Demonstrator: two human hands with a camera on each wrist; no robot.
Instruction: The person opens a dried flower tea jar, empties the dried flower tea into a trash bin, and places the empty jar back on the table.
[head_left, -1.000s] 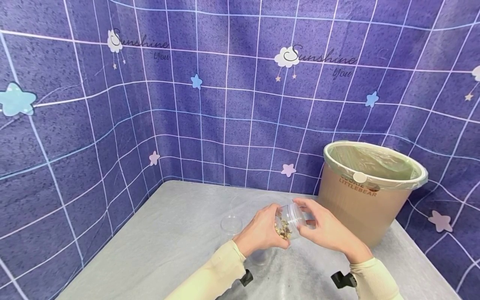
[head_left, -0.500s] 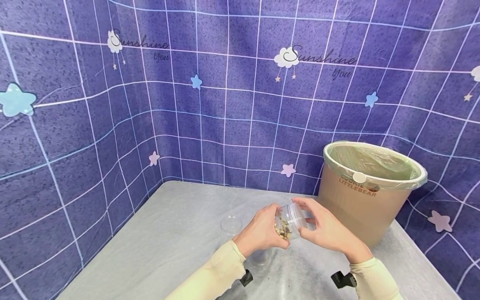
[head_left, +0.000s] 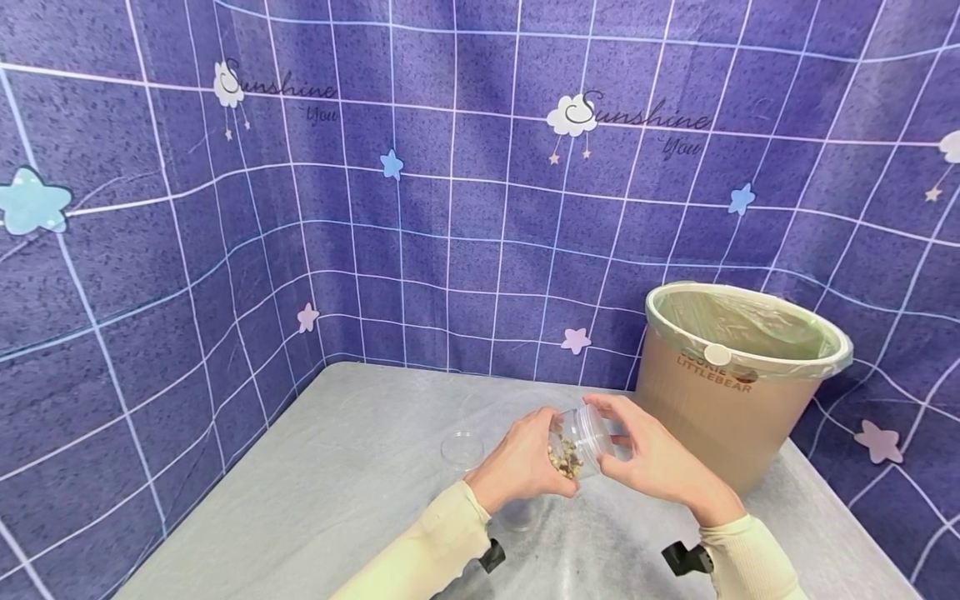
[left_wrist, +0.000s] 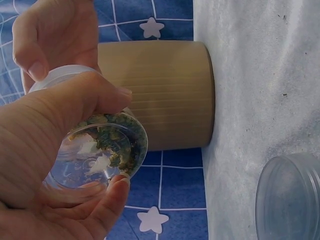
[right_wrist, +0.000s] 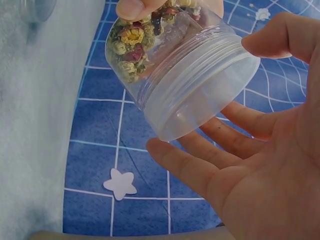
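A clear plastic jar [right_wrist: 165, 60] is held tilted in the air between both hands. Dried flower buds [right_wrist: 132, 42], yellow and dark red, lie gathered near its base end. My left hand [head_left: 525, 458] grips the jar around its base, thumb on one side and fingers on the other. On the mouth sits a translucent screw lid [right_wrist: 205, 95]. My right hand [head_left: 648, 454] spans this lid, with the thumb at one edge and fingertips at the opposite edge. Part of the jar's wall is hidden behind the left hand in the head view.
On the grey tabletop [head_left: 337, 467] lies a clear round container [head_left: 462, 450], left of the hands. Another clear round piece [head_left: 517, 518] shows partly below the left wrist. A beige bin [head_left: 720, 425] with a green liner stands at right. A blue grid curtain [head_left: 480, 208] backs the table.
Both hands keep their hold on the jar and its lid in almost the same place. The view has shifted very slightly.
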